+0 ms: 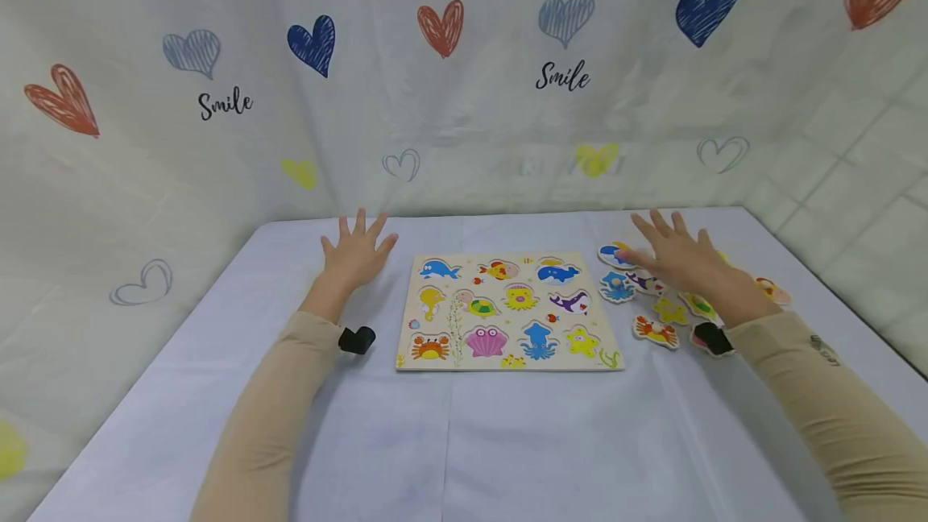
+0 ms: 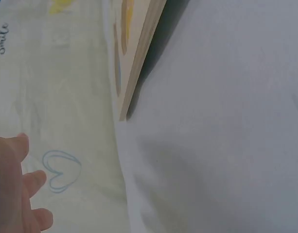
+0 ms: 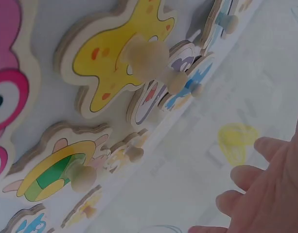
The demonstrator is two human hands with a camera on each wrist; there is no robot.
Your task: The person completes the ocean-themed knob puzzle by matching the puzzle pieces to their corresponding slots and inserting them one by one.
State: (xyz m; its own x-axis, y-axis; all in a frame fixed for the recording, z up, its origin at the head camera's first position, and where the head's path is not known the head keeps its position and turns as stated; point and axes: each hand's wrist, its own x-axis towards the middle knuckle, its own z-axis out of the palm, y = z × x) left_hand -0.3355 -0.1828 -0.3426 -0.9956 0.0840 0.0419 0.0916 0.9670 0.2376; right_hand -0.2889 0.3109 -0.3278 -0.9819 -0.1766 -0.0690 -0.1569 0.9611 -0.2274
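Sleeves: tan left sleeve (image 1: 254,433) and right sleeve (image 1: 812,393), nearest my head camera, come up on either side of the puzzle board (image 1: 478,365)
Left hand (image 1: 355,254): spread wide, gripping nothing, left of the board and apart from it
Right hand (image 1: 674,252): fingers splayed too, nothing gripped, over the loose pieces; whether the thumb brushes one I can't tell
Loose pieces: clustered just right of the board, with starfish piece (image 1: 670,311), crab piece (image 1: 656,332) and squid piece (image 1: 617,287) among them
Handling: I judge them light, stiff and sturdy, like wood, the painted faces maybe a little slick
Hold: I'd pinch the starfish piece by its pale knob (image 3: 148,57), and lift the board by opposite edges
Writing: I read "Smile" twice on the curtain (image 1: 493,103) behind the board; the right sleeve's mark and some faint backward letters defeat me
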